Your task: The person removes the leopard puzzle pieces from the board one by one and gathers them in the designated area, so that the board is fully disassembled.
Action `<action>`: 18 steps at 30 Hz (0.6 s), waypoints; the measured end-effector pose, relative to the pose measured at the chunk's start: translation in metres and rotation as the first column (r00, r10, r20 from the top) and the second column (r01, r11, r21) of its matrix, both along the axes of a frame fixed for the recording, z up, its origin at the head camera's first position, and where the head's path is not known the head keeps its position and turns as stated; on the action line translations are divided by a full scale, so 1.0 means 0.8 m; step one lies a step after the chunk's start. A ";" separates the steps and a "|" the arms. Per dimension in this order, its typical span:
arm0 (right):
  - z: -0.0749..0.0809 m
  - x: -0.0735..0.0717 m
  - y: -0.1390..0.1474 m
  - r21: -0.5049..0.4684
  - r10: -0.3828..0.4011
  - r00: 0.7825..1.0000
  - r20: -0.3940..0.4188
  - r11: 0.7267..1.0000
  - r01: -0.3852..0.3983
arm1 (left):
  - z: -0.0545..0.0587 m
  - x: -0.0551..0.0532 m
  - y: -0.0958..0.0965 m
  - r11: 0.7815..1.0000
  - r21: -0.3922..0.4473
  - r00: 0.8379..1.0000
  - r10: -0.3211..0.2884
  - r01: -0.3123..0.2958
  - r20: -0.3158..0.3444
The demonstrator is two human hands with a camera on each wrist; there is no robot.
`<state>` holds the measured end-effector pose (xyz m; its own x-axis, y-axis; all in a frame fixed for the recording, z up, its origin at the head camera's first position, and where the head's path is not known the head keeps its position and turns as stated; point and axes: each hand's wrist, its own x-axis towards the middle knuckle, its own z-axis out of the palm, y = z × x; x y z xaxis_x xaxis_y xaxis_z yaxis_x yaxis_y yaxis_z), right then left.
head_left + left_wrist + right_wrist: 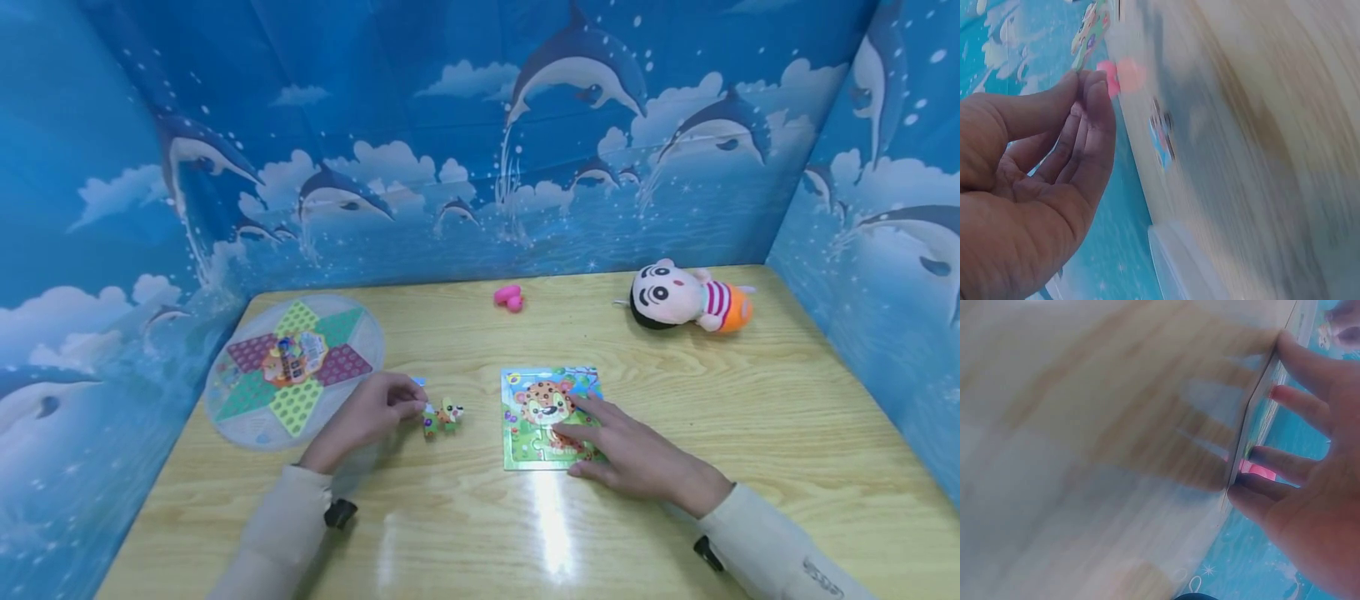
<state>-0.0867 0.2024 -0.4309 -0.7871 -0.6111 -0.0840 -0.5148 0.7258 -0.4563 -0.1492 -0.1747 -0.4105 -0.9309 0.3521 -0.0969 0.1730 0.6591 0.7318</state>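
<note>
My left hand (382,404) pinches a colorful jigsaw puzzle piece (444,415) between thumb and index finger. In the left wrist view the held piece (1089,36) is tilted above the table. Another puzzle piece (1160,136) lies on the wood beyond those fingers, mostly hidden by the hand in the head view. The leopard jigsaw puzzle (525,452) lies flat in its square frame to the right. My right hand (637,450) rests on it with spread fingers, touching its face and right edge. The right wrist view shows the fingertips along the thin board (1244,431).
A round Chinese checkers board (296,371) is at the left of the wooden table (420,533). A small pink toy (510,297) sits near the back edge. At the back right lies a plush doll (690,297). Dolphin-print cloth (450,125) surrounds the back and sides.
</note>
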 end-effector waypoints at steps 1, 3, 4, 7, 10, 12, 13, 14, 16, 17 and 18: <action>0.000 0.000 0.000 0.000 0.000 1.000 -0.001 1.000 0.000 | 0.001 0.001 -0.005 1.000 -0.003 1.000 0.002 -0.002 -0.003; -0.001 0.000 0.000 0.001 0.001 1.000 -0.002 1.000 -0.001 | 0.002 0.004 -0.014 1.000 -0.012 1.000 0.020 -0.020 0.002; -0.001 0.000 0.000 0.002 0.001 1.000 -0.001 1.000 -0.001 | 0.003 0.005 -0.018 1.000 -0.012 1.000 0.024 -0.024 0.005; -0.002 -0.001 0.000 0.004 0.002 1.000 -0.005 1.000 -0.002 | 0.005 0.009 -0.030 0.999 -0.018 0.999 0.043 -0.042 0.014; -0.002 -0.001 0.000 0.005 0.003 1.000 -0.007 1.000 -0.003 | 0.006 0.011 -0.040 0.998 -0.023 0.998 0.053 -0.053 0.021; -0.002 0.000 0.001 0.004 0.002 1.000 -0.008 1.000 -0.002 | 0.007 0.012 -0.045 0.998 -0.026 0.999 0.049 -0.049 0.023; -0.002 0.000 0.001 0.003 0.001 1.000 -0.008 1.000 -0.001 | 0.007 0.012 -0.048 0.999 -0.025 0.999 0.044 -0.044 0.026; -0.002 0.000 0.001 0.002 0.001 1.000 -0.007 1.000 0.000 | 0.006 0.012 -0.050 0.999 -0.024 0.999 0.040 -0.039 0.030; -0.002 0.000 0.001 0.000 -0.001 1.000 -0.006 1.000 0.001 | 0.005 0.012 -0.054 1.000 -0.015 0.999 0.023 -0.022 0.041; -0.002 0.000 0.001 -0.001 -0.001 1.000 -0.005 1.000 0.001 | 0.005 0.011 -0.055 1.000 -0.018 0.999 0.018 -0.017 0.045; -0.001 0.000 0.001 -0.002 -0.002 1.000 -0.005 1.000 0.002 | 0.004 0.011 -0.056 1.000 -0.023 0.999 0.014 -0.013 0.051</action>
